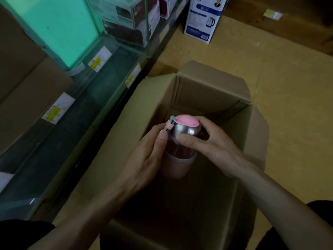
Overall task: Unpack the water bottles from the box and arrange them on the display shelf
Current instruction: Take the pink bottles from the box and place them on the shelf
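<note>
1. Left hand [149,159]: fingers curled round the left side of the pink water bottle with the pink domed lid and brushed-steel collar [178,159]; thumb lay up against the small grey latch at the lid's edge.
2. Right hand [207,141]: gripped the bottle's upper part from the right, with its thumb across the steel collar and its fingers wrapped behind the neck.
3. Bottle was held between both hands, lid upward and tilted slightly away, over the opening of the brown corrugated cardboard box [198,91]. Could not tell whether its base touched anything inside; the box interior was dark.
4. Box stood on the tan floor [288,78], flaps folded outward.
5. Glass display shelf with green-tinted edges [75,112] ran just left of the box; white and yellow price labels [58,108] sat along its front.
6. White and blue kettle carton [203,18] stood on the floor beyond the box, well apart from it.
</note>
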Action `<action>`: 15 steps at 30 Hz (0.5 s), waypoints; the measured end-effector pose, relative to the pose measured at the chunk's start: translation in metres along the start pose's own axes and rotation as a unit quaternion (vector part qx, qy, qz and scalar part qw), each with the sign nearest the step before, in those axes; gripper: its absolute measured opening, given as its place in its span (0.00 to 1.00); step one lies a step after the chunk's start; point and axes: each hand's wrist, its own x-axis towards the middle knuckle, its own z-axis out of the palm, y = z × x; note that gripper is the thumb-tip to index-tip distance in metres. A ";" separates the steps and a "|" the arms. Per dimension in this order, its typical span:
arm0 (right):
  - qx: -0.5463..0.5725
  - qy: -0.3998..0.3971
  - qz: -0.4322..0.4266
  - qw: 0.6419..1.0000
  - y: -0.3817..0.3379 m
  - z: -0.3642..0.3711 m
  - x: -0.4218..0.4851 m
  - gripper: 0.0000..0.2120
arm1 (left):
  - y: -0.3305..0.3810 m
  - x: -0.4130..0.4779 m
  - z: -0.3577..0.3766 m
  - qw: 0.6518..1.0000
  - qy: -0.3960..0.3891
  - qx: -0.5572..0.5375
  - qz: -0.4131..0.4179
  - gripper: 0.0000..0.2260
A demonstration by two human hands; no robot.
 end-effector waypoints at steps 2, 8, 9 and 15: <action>0.028 0.003 0.005 1.000 0.001 0.002 0.002 0.28 | 0.000 -0.002 -0.001 0.999 -0.038 -0.024 -0.024 0.20; 0.053 0.014 0.017 0.998 -0.002 0.007 0.006 0.30 | 0.001 -0.001 0.006 0.986 -0.064 -0.118 -0.103 0.22; 0.049 0.017 0.025 0.998 -0.003 0.008 0.007 0.31 | 0.001 -0.001 0.007 0.984 -0.066 -0.118 -0.113 0.24; 0.036 -0.001 0.051 0.998 0.000 0.006 0.007 0.40 | -0.002 0.000 0.010 0.976 -0.041 -0.147 -0.155 0.26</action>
